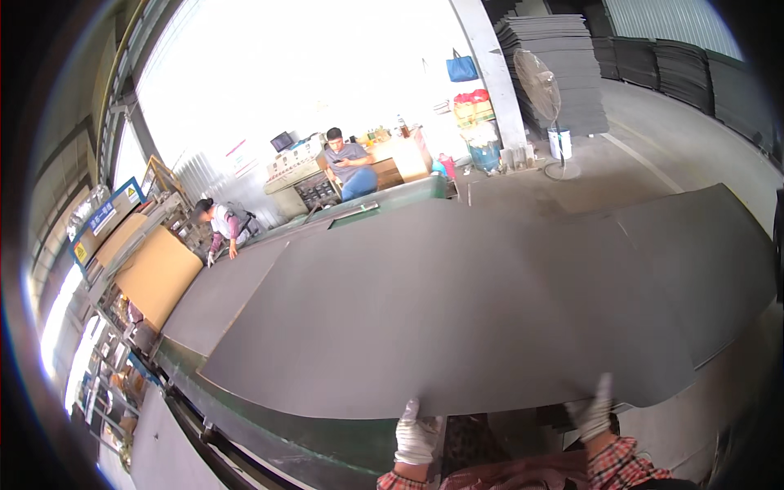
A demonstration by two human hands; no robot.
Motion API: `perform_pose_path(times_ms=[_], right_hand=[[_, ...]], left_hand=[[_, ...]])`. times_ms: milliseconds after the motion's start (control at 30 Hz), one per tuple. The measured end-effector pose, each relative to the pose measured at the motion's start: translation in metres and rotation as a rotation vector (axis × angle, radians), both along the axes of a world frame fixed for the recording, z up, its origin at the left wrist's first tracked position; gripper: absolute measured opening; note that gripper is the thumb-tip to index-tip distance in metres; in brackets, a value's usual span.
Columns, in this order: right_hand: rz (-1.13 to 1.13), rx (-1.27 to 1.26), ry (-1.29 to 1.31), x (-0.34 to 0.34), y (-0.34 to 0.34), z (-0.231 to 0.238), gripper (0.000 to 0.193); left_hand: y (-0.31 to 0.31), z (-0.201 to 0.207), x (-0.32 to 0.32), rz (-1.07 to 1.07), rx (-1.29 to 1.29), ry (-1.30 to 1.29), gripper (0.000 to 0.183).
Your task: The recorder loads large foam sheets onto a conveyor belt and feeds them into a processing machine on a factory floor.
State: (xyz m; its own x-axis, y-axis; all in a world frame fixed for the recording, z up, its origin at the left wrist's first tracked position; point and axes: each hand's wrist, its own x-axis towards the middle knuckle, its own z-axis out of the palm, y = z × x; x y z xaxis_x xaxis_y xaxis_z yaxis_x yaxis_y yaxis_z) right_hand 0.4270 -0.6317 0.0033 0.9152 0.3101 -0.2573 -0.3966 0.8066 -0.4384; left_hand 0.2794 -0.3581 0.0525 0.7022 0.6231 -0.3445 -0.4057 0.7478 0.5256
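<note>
A large dark grey sheet (359, 302) stretches in front of me, bowed in the middle and reaching far to the right. My left hand (415, 439), in a white glove, is closed on its near edge, thumb on top and fingers underneath. Farther right, my right hand (594, 412) grips the same edge, its gloved thumb lying over the surface. That hand is slightly blurred, and the fingers beneath the sheet are hidden. Much of the sheet's left part lies over a green conveyor belt (269, 437).
Another dark sheet (224, 290) lies on the belt to the left, where a person (224, 224) leans in beside a tan roller-fed sheet (159, 273). A seated person (349, 167) holds a phone. A fan (539, 86) and stacked dark sheets (563, 73) stand behind.
</note>
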Motion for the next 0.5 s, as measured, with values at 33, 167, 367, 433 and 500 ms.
perform_pose_path(times_ms=[33,167,367,433,500], right_hand=[[-0.082,0.031,0.176,0.019,-0.027,-0.019,0.063],[-0.169,-0.187,0.278,0.062,-0.063,-0.083,0.037],[-0.140,-1.240,-0.693,0.069,-0.045,0.005,0.039],[-0.309,-1.187,-0.809,0.085,-0.040,-0.008,0.037],[-0.479,-1.130,-0.920,0.089,-0.036,-0.003,0.035]], left_hand=[[0.011,-0.005,-0.001,0.045,-0.028,-0.008,0.032],[0.048,-0.016,0.007,0.098,-0.036,0.123,0.015],[0.123,-0.064,0.007,0.292,-0.099,0.206,0.016],[0.131,-0.072,0.004,0.239,-0.043,0.217,0.016],[0.135,-0.073,0.008,0.238,-0.088,0.178,0.017]])
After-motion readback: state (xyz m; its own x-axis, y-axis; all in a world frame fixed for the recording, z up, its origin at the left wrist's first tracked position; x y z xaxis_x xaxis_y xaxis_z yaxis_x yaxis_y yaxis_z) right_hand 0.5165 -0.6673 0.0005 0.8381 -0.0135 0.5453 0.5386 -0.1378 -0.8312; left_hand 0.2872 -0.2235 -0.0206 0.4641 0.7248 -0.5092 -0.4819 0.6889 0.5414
